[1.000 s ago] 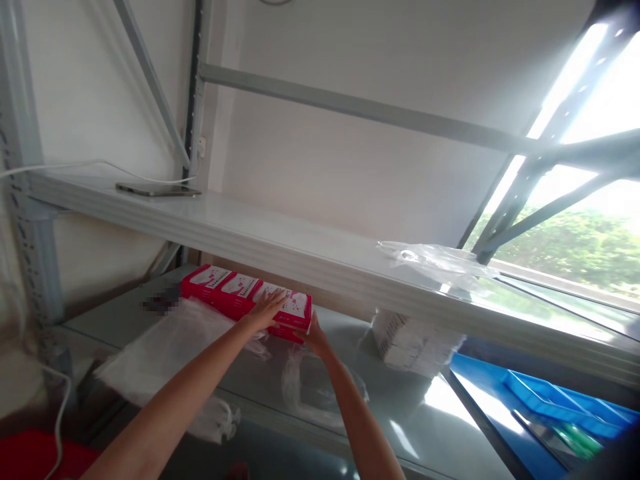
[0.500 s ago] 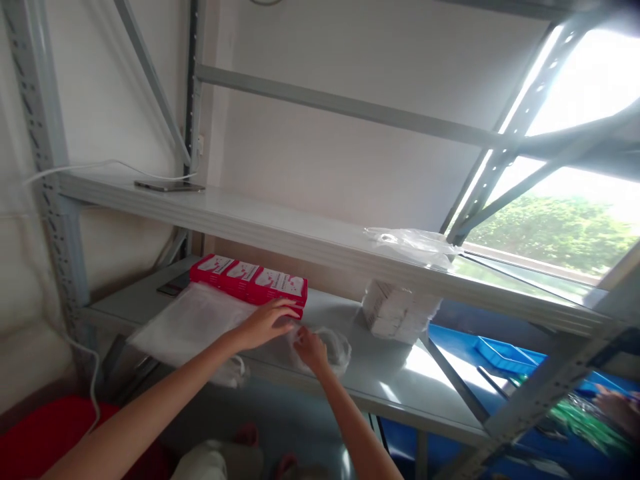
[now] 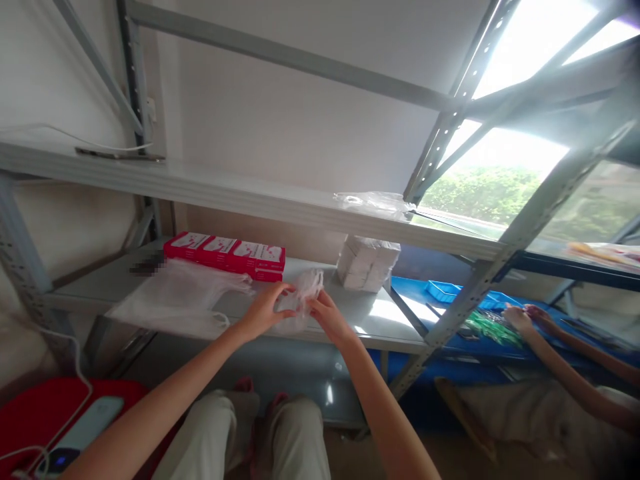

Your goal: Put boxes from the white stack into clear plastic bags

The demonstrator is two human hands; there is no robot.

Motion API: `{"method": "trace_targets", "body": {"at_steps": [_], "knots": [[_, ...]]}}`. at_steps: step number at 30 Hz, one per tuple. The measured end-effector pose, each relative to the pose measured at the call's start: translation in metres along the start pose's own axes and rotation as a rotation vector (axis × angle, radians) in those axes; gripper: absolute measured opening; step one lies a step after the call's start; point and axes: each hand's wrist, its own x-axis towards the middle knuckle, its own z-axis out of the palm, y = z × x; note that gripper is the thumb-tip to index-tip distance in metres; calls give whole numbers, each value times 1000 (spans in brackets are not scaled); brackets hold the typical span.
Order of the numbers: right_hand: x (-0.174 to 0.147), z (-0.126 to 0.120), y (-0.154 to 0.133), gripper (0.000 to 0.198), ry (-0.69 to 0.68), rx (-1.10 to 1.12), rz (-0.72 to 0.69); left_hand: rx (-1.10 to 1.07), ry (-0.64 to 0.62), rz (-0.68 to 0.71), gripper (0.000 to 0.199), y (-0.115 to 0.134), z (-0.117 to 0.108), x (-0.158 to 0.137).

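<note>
A crumpled clear plastic bag (image 3: 309, 287) is held up between my hands, just above the lower shelf. My left hand (image 3: 265, 310) has its thumb and fingers curved around the bag's left side. From the other side, my right hand (image 3: 326, 312) pinches the bag with thumb and fingertips. Behind my left hand stands a row of red-and-white boxes (image 3: 225, 257). A flat stack of clear plastic bags (image 3: 170, 297) lies left of my hands, hanging slightly over the shelf's front edge.
A white wrapped block (image 3: 367, 263) stands right of my hands. Low overhead runs the upper shelf (image 3: 225, 197), bearing a phone (image 3: 120, 155) and another plastic bag (image 3: 375, 205). To the right, a co-worker's hands (image 3: 523, 317) are over a blue table with green items (image 3: 493, 327).
My hands have lifted the plastic bag from the shelf, and it now stands bunched upright between them. The view has swung right and down, bringing the co-worker's arms into sight.
</note>
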Motion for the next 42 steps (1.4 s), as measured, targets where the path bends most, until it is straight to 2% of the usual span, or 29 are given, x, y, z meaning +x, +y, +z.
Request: {"method": "trace_targets", "body": {"at_steps": [2, 6, 10, 15, 20, 23, 26, 29, 32, 34, 40, 42], "knots": [[-9, 1, -4, 38, -14, -8, 2, 5, 19, 24, 30, 10, 4, 1], [-17, 2, -4, 38, -28, 3, 12, -14, 99, 33, 26, 24, 4, 3], [-20, -1, 1, 38, -24, 28, 4, -54, 64, 42, 13, 30, 0, 5], [-18, -8, -3, 41, 67, 25, 24, -99, 52, -30, 16, 23, -4, 6], [-8, -16, -10, 32, 120, -26, -23, -158, 40, -155, 21, 17, -6, 5], [-2, -36, -6, 31, 284, 116, -19, -279, 177, -217, 30, 9, -15, 4], [2, -67, -1, 30, 460, 218, 5, -366, 438, -304, 40, -7, -30, 2], [0, -93, 0, 24, 428, 250, 36, -331, 612, -375, 42, -22, -42, 0], [-1, -107, -4, 19, 295, 285, 90, -214, 638, -359, 36, -28, -44, 1], [0, -113, -8, 14, 267, 302, 107, -151, 649, -336, 31, -29, -42, 4], [5, -141, -8, 19, 449, 360, 92, 44, 751, -254, 23, -37, -37, 15], [1, -140, -1, 25, 432, 310, 48, 28, 731, -250, 25, -40, -31, 18]]}}
